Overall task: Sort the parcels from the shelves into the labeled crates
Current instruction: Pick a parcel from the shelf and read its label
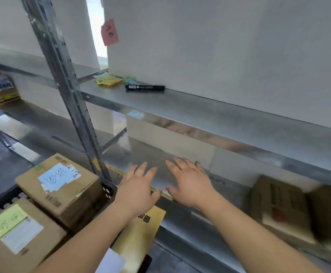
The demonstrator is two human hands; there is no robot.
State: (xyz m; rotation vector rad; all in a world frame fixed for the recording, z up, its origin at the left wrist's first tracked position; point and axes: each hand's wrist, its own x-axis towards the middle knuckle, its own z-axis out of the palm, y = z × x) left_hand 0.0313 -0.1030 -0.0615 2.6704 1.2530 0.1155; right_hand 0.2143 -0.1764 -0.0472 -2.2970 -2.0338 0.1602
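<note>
- Both hands reach out over the steel lower shelf (pixel 141 154), fingers straight and spread, holding nothing: left hand (pixel 139 189), right hand (pixel 190 183).
- Left of that shelf, two brown cardboard parcels with paper labels (pixel 60 186) (pixel 17 237) sit in a black crate (pixel 107 191).
- Right on the shelf lies a blurred brown cardboard box (pixel 282 205).
- Above it, a black marker pen (pixel 145 87).

Four parcels (pixel 60 186); one marker (pixel 145 87); two hands (pixel 139 190).
</note>
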